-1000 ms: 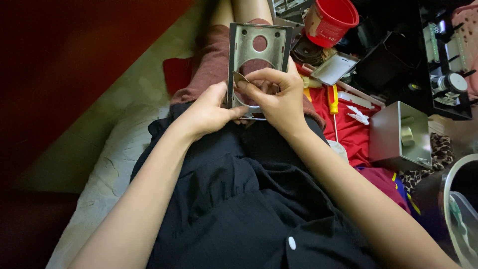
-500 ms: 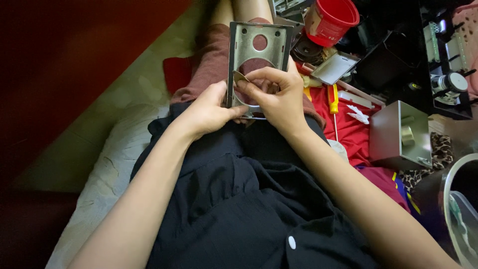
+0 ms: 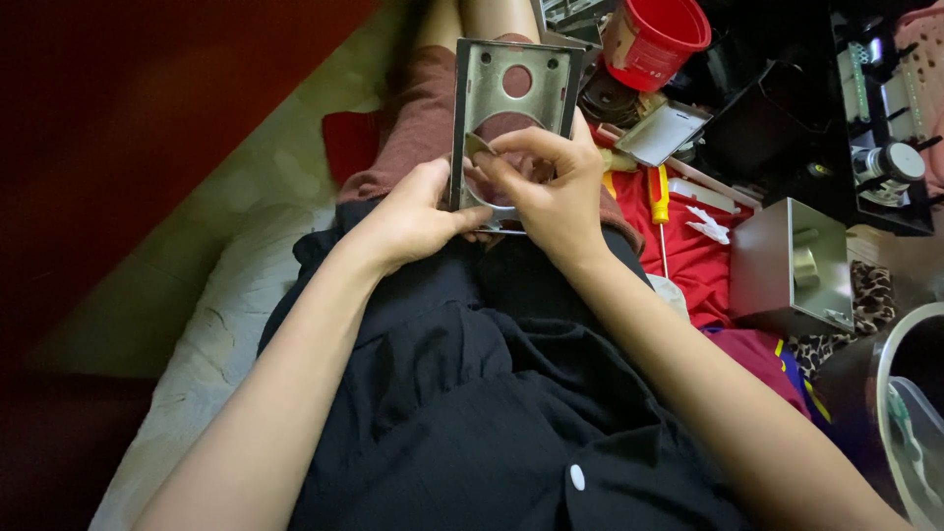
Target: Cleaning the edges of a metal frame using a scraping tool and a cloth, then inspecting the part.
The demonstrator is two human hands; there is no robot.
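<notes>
Over the lap, in the head view, the left hand (image 3: 418, 211) is gripping the near left edge of a grey metal plate (image 3: 511, 93) with cut-out holes, holding it upright above the knees. The right hand (image 3: 551, 187) is curling closed over the plate's lower opening, fingertips (image 3: 492, 162) pinching something small there; what it is cannot be told. To the right, a red bucket (image 3: 654, 39), a yellow-handled screwdriver (image 3: 660, 202) on red cloth (image 3: 703, 261) and a metal box (image 3: 792, 265) are lying nearby. Judging from this, the plate's cut edges could be nicking a finger, or the pinched piece could be slipping into the clutter.
</notes>
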